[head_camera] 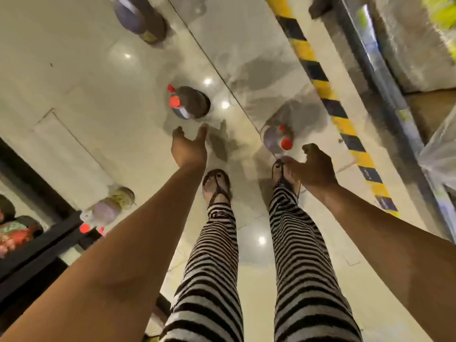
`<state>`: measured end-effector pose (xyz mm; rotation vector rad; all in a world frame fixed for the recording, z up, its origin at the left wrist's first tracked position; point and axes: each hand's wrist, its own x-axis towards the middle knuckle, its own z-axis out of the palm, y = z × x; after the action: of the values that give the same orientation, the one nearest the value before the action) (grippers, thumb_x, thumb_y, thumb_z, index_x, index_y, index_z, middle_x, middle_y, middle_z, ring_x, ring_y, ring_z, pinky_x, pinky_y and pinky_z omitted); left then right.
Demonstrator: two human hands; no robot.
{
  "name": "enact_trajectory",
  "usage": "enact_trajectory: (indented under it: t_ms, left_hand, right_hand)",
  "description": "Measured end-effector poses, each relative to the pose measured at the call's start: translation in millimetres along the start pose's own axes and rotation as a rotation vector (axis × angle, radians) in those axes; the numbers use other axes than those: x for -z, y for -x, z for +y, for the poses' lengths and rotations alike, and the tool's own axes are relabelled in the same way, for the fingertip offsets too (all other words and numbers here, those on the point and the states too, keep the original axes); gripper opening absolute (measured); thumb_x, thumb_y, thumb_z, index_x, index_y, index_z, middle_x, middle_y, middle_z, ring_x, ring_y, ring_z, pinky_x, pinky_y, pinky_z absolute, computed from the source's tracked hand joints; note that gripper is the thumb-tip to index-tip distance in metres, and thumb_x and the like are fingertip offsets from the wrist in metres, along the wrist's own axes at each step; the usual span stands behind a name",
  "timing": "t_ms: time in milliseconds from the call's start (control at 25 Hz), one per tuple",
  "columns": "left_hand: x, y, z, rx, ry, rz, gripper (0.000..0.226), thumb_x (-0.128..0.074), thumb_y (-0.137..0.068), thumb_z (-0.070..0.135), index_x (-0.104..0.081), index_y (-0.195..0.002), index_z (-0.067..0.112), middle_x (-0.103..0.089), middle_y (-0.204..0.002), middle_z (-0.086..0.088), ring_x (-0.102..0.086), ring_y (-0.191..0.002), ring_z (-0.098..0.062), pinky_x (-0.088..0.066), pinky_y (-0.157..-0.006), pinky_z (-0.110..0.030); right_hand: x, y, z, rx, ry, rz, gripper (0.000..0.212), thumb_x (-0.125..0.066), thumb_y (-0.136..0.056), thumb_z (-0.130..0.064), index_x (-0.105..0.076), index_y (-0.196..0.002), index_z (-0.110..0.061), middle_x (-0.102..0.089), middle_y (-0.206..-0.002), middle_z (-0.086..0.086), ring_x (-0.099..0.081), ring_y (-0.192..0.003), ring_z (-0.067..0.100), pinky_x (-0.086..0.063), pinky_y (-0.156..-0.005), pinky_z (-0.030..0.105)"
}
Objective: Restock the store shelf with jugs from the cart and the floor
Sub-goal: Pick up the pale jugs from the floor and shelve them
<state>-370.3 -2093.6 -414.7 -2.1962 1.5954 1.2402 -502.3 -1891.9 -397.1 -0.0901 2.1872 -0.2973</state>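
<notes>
Looking straight down, I see a dark jug with red caps (190,102) standing on the tiled floor just beyond my left hand (188,146), which is open, fingers apart, a short gap from it. A second red-capped jug (277,138) stands by my right foot; my right hand (314,165) hovers open right beside its cap, holding nothing. A third jug (138,17) stands farther off at the top left. Another red-capped jug (108,209) lies at the lower left beside the black cart frame (37,253).
The shelf's metal base rail (385,95) runs along the right, with a yellow-and-black floor stripe (320,87) beside it. Plastic-wrapped goods (439,149) jut out at the right. My striped-trousered legs and sandalled feet (217,186) stand mid-frame.
</notes>
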Motion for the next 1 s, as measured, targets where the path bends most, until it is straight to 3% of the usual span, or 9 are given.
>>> enact_trajectory:
  t_ms: [120, 200, 280, 400, 480, 560, 720, 880, 1000]
  left_hand:
    - [-21, -56, -13, -0.018, 0.082, 0.071, 0.059, -0.07, -0.082, 0.043, -0.054, -0.126, 0.007, -0.06, -0.123, -0.006, -0.055, -0.115, -0.02, -0.04, -0.096, -0.025]
    - [-30, -86, -20, -0.066, 0.174, 0.078, 0.036, -0.072, -0.079, 0.041, -0.066, -0.096, 0.009, -0.066, -0.094, -0.004, -0.061, -0.089, -0.019, -0.045, -0.08, -0.027]
    - [-32, -101, -22, -0.085, 0.301, 0.031, 0.027, -0.075, -0.077, 0.038, -0.062, -0.067, 0.016, -0.062, -0.074, -0.005, -0.058, -0.072, -0.018, -0.048, -0.07, -0.032]
    - [-27, -102, -14, -0.06, 0.435, -0.086, 0.017, -0.069, -0.085, 0.032, -0.064, -0.081, 0.016, -0.066, -0.087, -0.004, -0.066, -0.08, -0.017, -0.055, -0.07, -0.028]
    - [-24, -101, -8, -0.016, 0.432, -0.162, 0.024, -0.061, -0.091, 0.034, -0.062, -0.1, 0.012, -0.065, -0.094, -0.003, -0.065, -0.082, -0.016, -0.054, -0.066, -0.025]
    - [-18, -95, 1, -0.043, 0.35, -0.18, 0.035, -0.056, -0.093, 0.04, -0.059, -0.107, 0.008, -0.06, -0.093, -0.003, -0.059, -0.08, -0.016, -0.051, -0.063, -0.024]
    - [0, -53, 13, -0.208, 0.092, -0.206, 0.04, -0.055, -0.092, 0.046, -0.052, -0.072, 0.011, -0.047, -0.069, -0.002, -0.05, -0.063, -0.013, -0.044, -0.053, -0.022]
    - [34, 16, 22, -0.282, -0.021, -0.251, 0.047, -0.057, -0.09, 0.047, -0.053, -0.071, 0.005, -0.045, -0.062, -0.007, -0.046, -0.043, -0.005, -0.041, -0.047, -0.022]
    - [65, 86, 51, -0.27, -0.02, -0.269, 0.054, -0.05, -0.092, 0.053, -0.045, -0.062, 0.008, -0.039, -0.058, -0.006, -0.042, -0.05, -0.011, -0.039, -0.057, -0.029]
  right_hand:
    - [-44, -30, 12, -0.032, -0.145, 0.147, 0.052, -0.072, -0.08, -0.036, -0.055, -0.114, 0.0, -0.064, -0.114, 0.02, -0.059, -0.106, 0.033, -0.037, -0.075, 0.027]
    - [-68, -44, 22, -0.027, -0.195, 0.237, 0.043, -0.07, -0.082, -0.032, -0.058, -0.108, 0.0, -0.067, -0.107, 0.018, -0.061, -0.099, 0.03, -0.027, -0.066, 0.017]
    - [-86, -52, 31, -0.024, -0.224, 0.29, 0.038, -0.069, -0.084, -0.03, -0.06, -0.103, 0.001, -0.068, -0.097, 0.015, -0.059, -0.087, 0.025, -0.024, -0.059, 0.015]
    - [-98, -53, 35, 0.033, -0.372, 0.36, 0.026, -0.07, -0.083, -0.027, -0.062, -0.085, -0.003, -0.058, -0.073, -0.001, -0.05, -0.067, 0.01, -0.031, -0.053, 0.007]
    - [-101, -55, 34, 0.075, -0.462, 0.389, 0.031, -0.07, -0.083, -0.021, -0.05, -0.062, -0.011, -0.047, -0.056, -0.005, -0.046, -0.052, 0.001, -0.03, -0.049, 0.007]
    - [-95, -59, 26, 0.057, -0.507, 0.329, 0.036, -0.067, -0.086, -0.019, -0.045, -0.058, -0.011, -0.045, -0.054, 0.0, -0.045, -0.048, 0.002, -0.03, -0.045, 0.01]
    - [-65, -39, 12, 0.059, -0.549, 0.22, 0.035, -0.067, -0.086, -0.029, -0.058, -0.066, 0.0, -0.055, -0.061, 0.01, -0.047, -0.056, 0.018, -0.033, -0.054, 0.027]
    - [-14, 41, 11, 0.065, -0.518, 0.177, 0.041, -0.07, -0.083, -0.032, -0.045, -0.053, -0.019, -0.045, -0.049, -0.005, -0.041, -0.046, 0.006, -0.029, -0.044, 0.016]
    - [40, 106, -5, 0.021, -0.499, 0.203, 0.046, -0.054, -0.075, -0.058, -0.047, -0.054, -0.017, -0.047, -0.051, -0.002, -0.044, -0.05, 0.01, -0.033, -0.047, 0.017]
